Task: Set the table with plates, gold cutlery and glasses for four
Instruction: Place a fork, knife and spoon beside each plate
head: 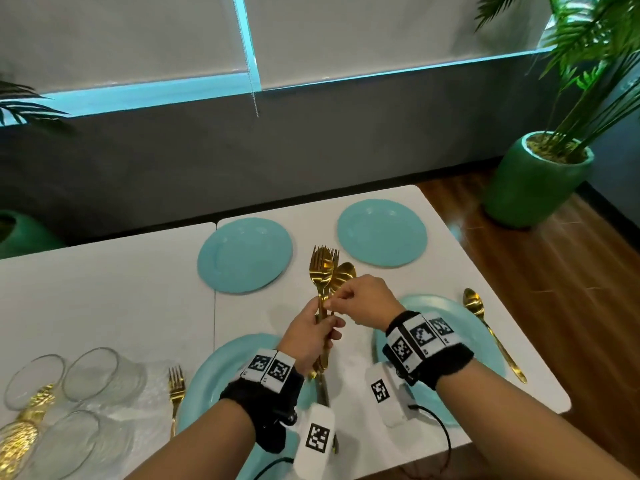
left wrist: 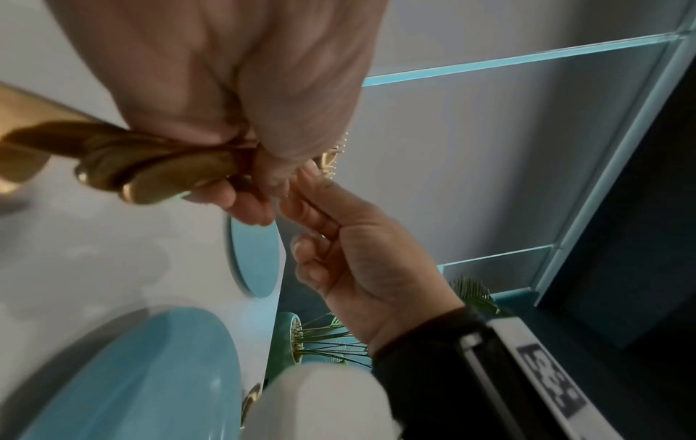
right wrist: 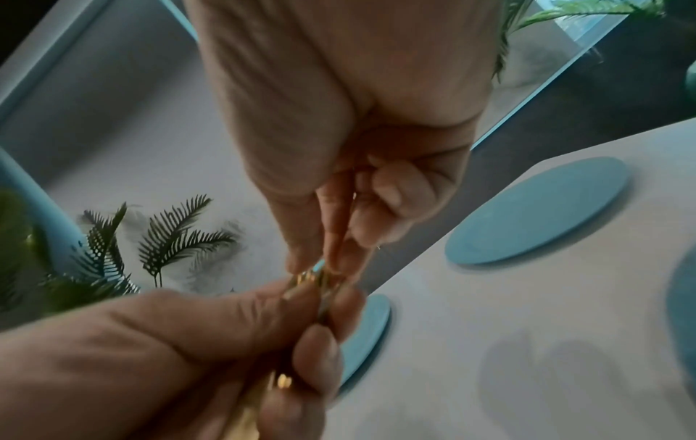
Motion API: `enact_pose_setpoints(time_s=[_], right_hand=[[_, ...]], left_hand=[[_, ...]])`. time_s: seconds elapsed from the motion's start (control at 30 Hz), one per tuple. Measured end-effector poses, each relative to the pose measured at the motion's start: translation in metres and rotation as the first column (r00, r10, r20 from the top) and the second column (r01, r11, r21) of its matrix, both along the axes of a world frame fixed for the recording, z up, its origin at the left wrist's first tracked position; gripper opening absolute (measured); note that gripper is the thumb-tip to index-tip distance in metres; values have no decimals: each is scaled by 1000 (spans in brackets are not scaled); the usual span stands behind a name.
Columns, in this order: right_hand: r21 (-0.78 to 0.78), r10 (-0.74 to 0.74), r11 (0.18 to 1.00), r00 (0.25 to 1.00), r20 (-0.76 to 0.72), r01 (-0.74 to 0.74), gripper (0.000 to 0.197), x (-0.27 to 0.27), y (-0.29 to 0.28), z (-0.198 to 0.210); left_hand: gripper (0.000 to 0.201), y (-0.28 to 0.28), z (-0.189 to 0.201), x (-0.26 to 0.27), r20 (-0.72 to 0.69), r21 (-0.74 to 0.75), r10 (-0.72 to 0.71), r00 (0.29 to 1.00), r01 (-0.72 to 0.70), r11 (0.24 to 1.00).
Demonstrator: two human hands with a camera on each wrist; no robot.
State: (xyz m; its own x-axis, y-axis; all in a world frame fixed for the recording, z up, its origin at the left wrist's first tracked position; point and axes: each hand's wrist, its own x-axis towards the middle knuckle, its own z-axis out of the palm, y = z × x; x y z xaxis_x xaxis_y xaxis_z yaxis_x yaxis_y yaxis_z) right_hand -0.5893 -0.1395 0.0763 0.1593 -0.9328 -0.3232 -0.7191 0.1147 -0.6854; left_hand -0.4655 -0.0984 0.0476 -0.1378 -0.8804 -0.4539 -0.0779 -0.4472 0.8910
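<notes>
My left hand (head: 317,332) grips a bunch of gold cutlery (head: 325,271), forks and spoons upright, above the middle of the white table (head: 104,296). My right hand (head: 353,299) pinches one handle in that bunch, just above the left thumb. In the left wrist view the handle ends (left wrist: 150,178) stick out below the fist. Two teal plates (head: 245,254) (head: 382,232) lie at the far side and two (head: 221,368) (head: 478,337) near me, under my wrists. A gold spoon (head: 491,330) lies right of the near right plate, a gold fork (head: 176,389) left of the near left plate.
Three clear glasses (head: 104,372) stand at the near left with more gold cutlery (head: 24,424) beside them. A green pot with a palm (head: 536,181) stands on the wooden floor past the table's right edge. A grey wall runs behind the table.
</notes>
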Motion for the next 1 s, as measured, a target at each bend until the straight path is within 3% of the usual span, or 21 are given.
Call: enact_pose_setpoints(time_s=[0.27, 0.5, 0.63, 0.8, 1.0], right_hand=[[78, -43, 996, 999, 10, 42, 22, 52, 12, 8], [184, -151, 974, 985, 80, 134, 10, 67, 29, -1], [256, -210, 954, 958, 196, 156, 19, 64, 41, -10], [324, -231, 939, 914, 334, 119, 19, 59, 51, -15], [345, -249, 933, 882, 401, 106, 19, 56, 53, -19]], left_hand=[[38, 9, -4, 47, 110, -77, -66, 992, 75, 994], [41, 27, -6, 59, -139, -19, -7, 990, 4, 1000], [35, 37, -11, 62, -208, 31, 19, 978, -13, 999], [34, 44, -16, 60, -412, 152, 103, 905, -44, 987], [36, 41, -17, 63, -428, 200, 97, 899, -11, 980]])
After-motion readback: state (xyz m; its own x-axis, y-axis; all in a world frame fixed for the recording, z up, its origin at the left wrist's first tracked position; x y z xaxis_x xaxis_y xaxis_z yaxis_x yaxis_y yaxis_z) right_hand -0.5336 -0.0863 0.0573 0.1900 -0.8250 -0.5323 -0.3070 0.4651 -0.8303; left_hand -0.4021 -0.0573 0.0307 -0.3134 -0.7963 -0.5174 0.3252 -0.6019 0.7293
